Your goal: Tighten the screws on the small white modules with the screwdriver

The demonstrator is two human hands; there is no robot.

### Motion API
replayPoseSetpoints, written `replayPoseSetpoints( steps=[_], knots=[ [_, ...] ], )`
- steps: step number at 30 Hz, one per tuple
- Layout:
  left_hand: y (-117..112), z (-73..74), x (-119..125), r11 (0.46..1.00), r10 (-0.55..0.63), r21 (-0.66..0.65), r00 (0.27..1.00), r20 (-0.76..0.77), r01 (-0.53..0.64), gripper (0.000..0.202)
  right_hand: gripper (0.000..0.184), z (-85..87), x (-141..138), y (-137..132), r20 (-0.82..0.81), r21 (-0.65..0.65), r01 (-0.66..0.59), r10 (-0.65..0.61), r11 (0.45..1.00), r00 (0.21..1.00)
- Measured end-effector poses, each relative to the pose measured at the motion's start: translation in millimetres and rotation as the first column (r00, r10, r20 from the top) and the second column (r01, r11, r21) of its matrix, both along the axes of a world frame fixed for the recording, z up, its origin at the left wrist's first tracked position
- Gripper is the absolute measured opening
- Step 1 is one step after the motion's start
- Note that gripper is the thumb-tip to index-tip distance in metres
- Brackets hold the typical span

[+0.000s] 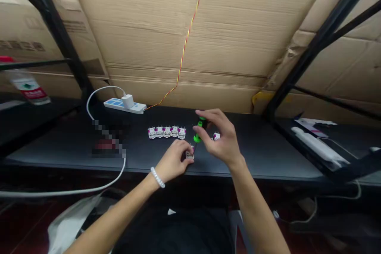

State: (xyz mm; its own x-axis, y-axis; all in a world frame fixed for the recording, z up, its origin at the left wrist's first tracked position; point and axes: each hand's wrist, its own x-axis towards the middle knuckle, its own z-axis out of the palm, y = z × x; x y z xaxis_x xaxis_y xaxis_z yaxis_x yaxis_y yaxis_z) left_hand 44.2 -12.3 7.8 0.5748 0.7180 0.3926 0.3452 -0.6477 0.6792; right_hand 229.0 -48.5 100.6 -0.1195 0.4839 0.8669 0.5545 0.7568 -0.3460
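My left hand [175, 158] pinches a small white and purple electrical part [190, 154] against the black table near its front edge. In my right hand [222, 135] is a green and black screwdriver [198, 131], gripped by its handle between thumb and fingers. Its shaft slants down to the small part, though the exact contact of the tip is too small to make out. Behind my left hand stands a row of several similar white and purple parts [167, 131]. Another such part [216, 136] shows partly behind my right hand.
A white power strip [119, 105] with a plugged-in charger [127, 101] lies at the back left; its white cable [123, 166] loops over the table edge. A twisted red-yellow wire [186, 41] rises along the cardboard [238, 27]. Black metal posts [315, 43] flank the table. A bottle [29, 87] stands left.
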Motion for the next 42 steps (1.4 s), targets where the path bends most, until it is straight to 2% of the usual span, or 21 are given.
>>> replayPoseSetpoints(
  steps=[2, 4, 8, 10, 14, 16, 18, 21, 23, 24, 27, 29, 31, 33, 35, 37, 40, 42],
  knots=[
    [0.0, 0.0, 0.0, 1.0, -0.006, 0.006, 1.0, 0.004, 0.006, 0.021, 0.032, -0.2, 0.7, -0.2, 0.02, 0.04, 0.056, -0.057, 0.998, 0.998],
    [-0.1, -0.1, -0.1, 1.0, -0.008, 0.007, 1.0, 0.009, 0.008, 0.021, 0.031, 0.9, 3.3, -2.6, 0.037, 0.038, 0.055, -0.056, 0.998, 0.998],
    [0.1, -0.5, -0.1, 1.0, -0.005, -0.007, 1.0, 0.011, 0.005, 0.021, 0.048, 6.8, 12.5, -8.5, 0.054, -0.094, -0.102, 0.108, 0.99, 0.993],
    [0.4, -0.6, 0.1, 1.0, -0.004, -0.01, 1.0, 0.005, 0.004, 0.021, 0.048, 10.5, 16.1, -8.3, 0.064, -0.146, -0.148, 0.159, 0.978, 0.985],
    [1.1, -1.4, 0.5, 1.0, -0.005, -0.008, 1.0, 0.0, 0.005, 0.022, 0.026, 13.6, 16.8, -2.9, 0.074, -0.071, -0.017, 0.022, 0.997, 0.997],
    [1.1, -1.9, 0.8, 1.0, -0.001, -0.006, 1.0, -0.002, 0.001, 0.022, 0.029, 11.7, 15.9, -1.3, 0.068, -0.051, 0.022, -0.019, 0.998, 0.998],
    [0.9, -2.1, 1.2, 1.0, 0.001, 0.002, 1.0, -0.008, 0.0, 0.022, 0.038, 8.6, 16.0, -1.8, 0.061, -0.079, -0.033, 0.037, 0.996, 0.997],
    [0.4, -2.1, 1.8, 1.0, -0.001, 0.007, 1.0, -0.019, 0.001, 0.023, 0.048, 4.3, 18.4, -3.5, 0.038, -0.154, -0.179, 0.187, 0.972, 0.982],
    [0.3, -2.4, 2.1, 1.0, 0.001, 0.015, 1.0, -0.028, -0.001, 0.021, 0.05, 2.5, 20.4, -2.1, -0.032, -0.197, -0.213, 0.211, 0.957, 0.977],
    [0.3, -2.8, 2.2, 1.0, 0.002, 0.02, 0.999, -0.034, -0.001, 0.021, 0.047, 1.8, 21.1, -0.2, -0.041, -0.167, -0.198, 0.194, 0.966, 0.98],
    [0.5, -3.9, 2.3, 0.999, 0.007, 0.036, 0.999, -0.051, -0.005, 0.021, 0.044, -1.8, 22.0, 7.2, 0.003, 0.005, -0.023, 0.023, 1.0, 1.0],
    [0.9, -4.2, 2.2, 0.999, 0.001, 0.038, 0.998, -0.063, 0.001, 0.021, 0.049, -6.8, 22.2, 10.3, 0.012, 0.032, 0.005, -0.006, 0.999, 1.0],
    [1.7, -3.6, 1.9, 0.999, -0.007, 0.033, 0.997, -0.074, 0.009, 0.02, 0.054, -13.5, 22.5, 9.6, -0.014, -0.012, -0.086, 0.085, 0.996, 0.996],
    [3.0, -2.4, 1.4, 0.999, -0.015, 0.026, 0.996, -0.091, 0.018, 0.02, 0.058, -20.5, 23.0, 5.9, -0.046, -0.108, -0.22, 0.216, 0.97, 0.975],
    [4.7, -1.1, 0.8, 0.999, -0.03, 0.026, 0.994, -0.107, 0.033, 0.02, 0.058, -26.5, 23.4, 1.9, -0.119, -0.156, -0.281, 0.265, 0.947, 0.957],
    [6.3, 0.0, 0.2, 0.998, -0.043, 0.029, 0.992, -0.116, 0.047, 0.02, 0.053, -31.4, 23.6, -0.1, -0.18, -0.132, -0.236, 0.211, 0.963, 0.961],
    [7.6, 1.3, -0.5, 0.998, -0.051, 0.031, 0.991, -0.124, 0.056, 0.019, 0.048, -36.5, 23.2, 0.3, -0.211, -0.039, -0.045, 0.036, 0.998, 0.977],
    [7.4, 2.1, -0.6, 0.998, -0.051, 0.028, 0.99, -0.13, 0.055, 0.02, 0.052, -38.0, 21.8, 0.2, -0.205, -0.032, -0.012, 0.005, 0.999, 0.979]
  ],
)
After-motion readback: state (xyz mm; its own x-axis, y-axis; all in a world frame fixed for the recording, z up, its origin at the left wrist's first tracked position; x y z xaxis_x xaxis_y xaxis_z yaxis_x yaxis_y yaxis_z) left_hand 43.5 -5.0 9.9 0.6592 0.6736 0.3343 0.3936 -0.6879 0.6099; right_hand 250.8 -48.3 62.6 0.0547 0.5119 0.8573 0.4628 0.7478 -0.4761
